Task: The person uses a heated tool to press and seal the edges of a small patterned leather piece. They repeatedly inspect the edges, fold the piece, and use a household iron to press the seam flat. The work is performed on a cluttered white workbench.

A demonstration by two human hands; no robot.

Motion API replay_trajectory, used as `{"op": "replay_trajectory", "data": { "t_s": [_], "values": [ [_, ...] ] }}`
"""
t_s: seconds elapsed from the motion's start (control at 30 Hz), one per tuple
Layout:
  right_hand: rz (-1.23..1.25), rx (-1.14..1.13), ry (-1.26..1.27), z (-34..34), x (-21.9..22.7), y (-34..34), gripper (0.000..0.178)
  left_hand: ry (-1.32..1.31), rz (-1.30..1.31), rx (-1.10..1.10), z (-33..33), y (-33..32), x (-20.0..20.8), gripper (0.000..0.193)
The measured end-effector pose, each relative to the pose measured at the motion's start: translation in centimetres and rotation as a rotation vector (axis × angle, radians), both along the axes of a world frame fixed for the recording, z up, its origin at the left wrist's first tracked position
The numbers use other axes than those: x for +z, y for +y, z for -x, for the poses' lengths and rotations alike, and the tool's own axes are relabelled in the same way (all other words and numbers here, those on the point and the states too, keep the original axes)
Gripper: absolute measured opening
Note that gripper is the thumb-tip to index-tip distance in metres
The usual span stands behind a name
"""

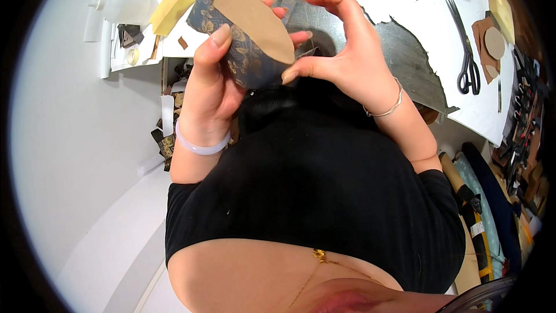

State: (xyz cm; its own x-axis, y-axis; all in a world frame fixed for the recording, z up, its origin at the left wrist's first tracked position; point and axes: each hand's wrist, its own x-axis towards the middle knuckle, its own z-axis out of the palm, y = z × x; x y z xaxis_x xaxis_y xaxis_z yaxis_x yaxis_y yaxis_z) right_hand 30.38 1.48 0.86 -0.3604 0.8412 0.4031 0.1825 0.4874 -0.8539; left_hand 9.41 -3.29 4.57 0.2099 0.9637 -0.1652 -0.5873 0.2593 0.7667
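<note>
My left hand (214, 72) is closed around a dark blue piece with a gold flower pattern and a flat tan oval face (255, 20), like a small oval-based pouch. My left thumb presses its patterned side, and the other fingertips show past its far edge. The piece is tilted, with the tan face turned up. My right hand (353, 52) is just to its right, thumb and fingers spread wide in a curve. Its thumb tip is close to the lower right end of the piece; whether it touches, I cannot tell.
Black long-bladed scissors (467, 61) lie on the table at right, beside brown scraps and a tan oval (494, 43). A dark sheet (399, 52) with ragged edges covers the middle. At left are a yellow block (172, 11), a translucent bottle (128, 8) and a tape roll (132, 56).
</note>
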Motion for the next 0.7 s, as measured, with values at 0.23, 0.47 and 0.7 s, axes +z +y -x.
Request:
{"op": "replay_trajectory", "data": {
  "t_s": [0.23, 0.47, 0.7],
  "values": [
    [0.145, 0.359, 0.178, 0.2, -0.6, 0.5, 0.139, 0.088, -0.024, -0.072, -1.0, -0.4, 0.6, 0.099],
    [0.097, 0.379, 0.183, 0.1, -0.6, 0.6, 0.137, 0.168, -0.012, -0.159, -0.2, -0.6, 0.9, 0.098],
    [0.125, 0.405, 0.189, -0.1, -1.4, 0.2, 0.137, 0.132, 0.018, -0.201, -0.5, -0.7, 2.4, 0.081]
  ]
}}
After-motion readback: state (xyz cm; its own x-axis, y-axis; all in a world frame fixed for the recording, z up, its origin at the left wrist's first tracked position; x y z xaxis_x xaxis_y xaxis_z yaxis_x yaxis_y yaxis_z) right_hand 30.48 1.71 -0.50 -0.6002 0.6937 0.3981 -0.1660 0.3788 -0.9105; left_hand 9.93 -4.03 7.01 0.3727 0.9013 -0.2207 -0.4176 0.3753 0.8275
